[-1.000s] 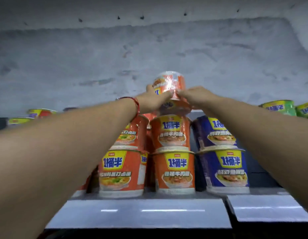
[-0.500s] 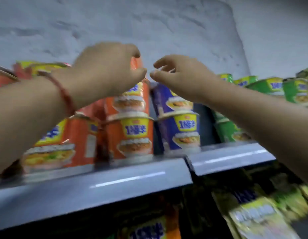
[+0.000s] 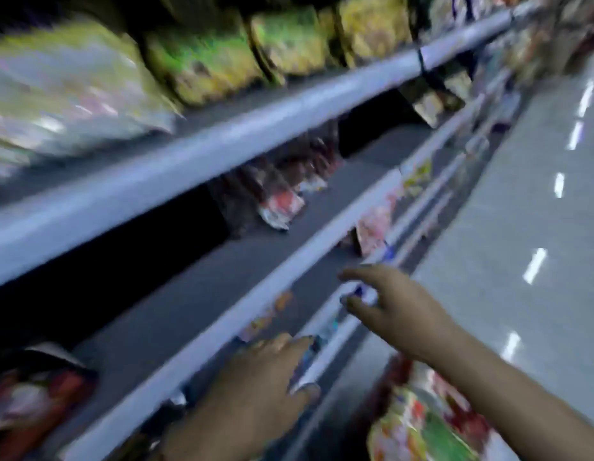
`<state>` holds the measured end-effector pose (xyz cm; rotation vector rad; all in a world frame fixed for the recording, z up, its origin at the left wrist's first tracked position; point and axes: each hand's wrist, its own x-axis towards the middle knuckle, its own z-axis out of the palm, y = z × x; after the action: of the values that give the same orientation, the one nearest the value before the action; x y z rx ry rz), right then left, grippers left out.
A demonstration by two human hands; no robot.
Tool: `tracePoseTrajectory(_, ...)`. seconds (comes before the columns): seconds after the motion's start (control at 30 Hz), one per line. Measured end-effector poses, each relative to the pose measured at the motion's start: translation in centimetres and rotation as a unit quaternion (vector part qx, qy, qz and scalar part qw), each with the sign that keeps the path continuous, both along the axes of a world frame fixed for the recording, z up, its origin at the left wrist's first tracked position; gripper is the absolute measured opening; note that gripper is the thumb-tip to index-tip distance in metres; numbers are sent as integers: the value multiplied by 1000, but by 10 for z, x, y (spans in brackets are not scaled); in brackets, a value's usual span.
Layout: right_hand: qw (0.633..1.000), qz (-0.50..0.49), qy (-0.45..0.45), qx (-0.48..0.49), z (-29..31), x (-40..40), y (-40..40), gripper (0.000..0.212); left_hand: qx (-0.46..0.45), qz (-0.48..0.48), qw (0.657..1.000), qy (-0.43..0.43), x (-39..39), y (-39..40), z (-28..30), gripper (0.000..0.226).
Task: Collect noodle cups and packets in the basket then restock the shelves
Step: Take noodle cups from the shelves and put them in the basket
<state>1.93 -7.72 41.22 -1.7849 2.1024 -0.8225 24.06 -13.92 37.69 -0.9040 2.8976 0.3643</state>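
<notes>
The view is blurred and tilted down along the lower shelves. My left hand [image 3: 255, 390] hovers low in front of a shelf rail [image 3: 202, 354], fingers loosely spread, holding nothing. My right hand [image 3: 388, 307] reaches out beside it with thumb and fingers loosely curved and apart, also holding nothing. Noodle packets [image 3: 418, 424] in green, yellow and red lie at the bottom right, under my right forearm; the basket itself cannot be made out. The noodle cups are out of view.
Green and yellow packets [image 3: 202, 61] fill the upper shelf. A mostly bare dark shelf [image 3: 175, 294] holds a few reddish packets [image 3: 282, 201] and a red one [image 3: 32, 404] at the left. The grey aisle floor [image 3: 538, 227] runs along the right.
My hands have let go of the orange cup on the top stack and dropped down. The view has swung from the top shelf to the lower shelves and the floor.
</notes>
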Motion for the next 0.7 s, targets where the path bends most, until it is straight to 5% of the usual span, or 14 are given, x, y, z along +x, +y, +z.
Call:
tracePoseTrajectory(0.13, 968, -54, -49, 241, -157, -49, 53, 37, 217, 63, 968, -106, -66, 25, -126, 67)
tracePoseTrajectory(0.33, 870, -173, -182, 423, -330, -83, 122, 46, 427, 207, 868, -146, -124, 59, -297, 65)
tracePoseTrajectory(0.47, 822, -254, -257, 440, -425, -92, 140, 51, 496, 291, 815, -75, -153, 71, -391, 58)
tracePoseTrajectory(0.57, 781, -319, -361, 398, -481, -93, 137, 70, 516, 380, 768, -21, -164, 71, -460, 85)
tracePoseTrajectory(0.63, 746, -350, -428, 371, -515, -91, 133, 78, 540, 434, 721, 13, -166, 72, -496, 82)
tracePoseTrajectory(0.7, 709, -371, -491, 344, -535, -86, 125, 64, 559, 462, 688, 27, -169, 72, -513, 79)
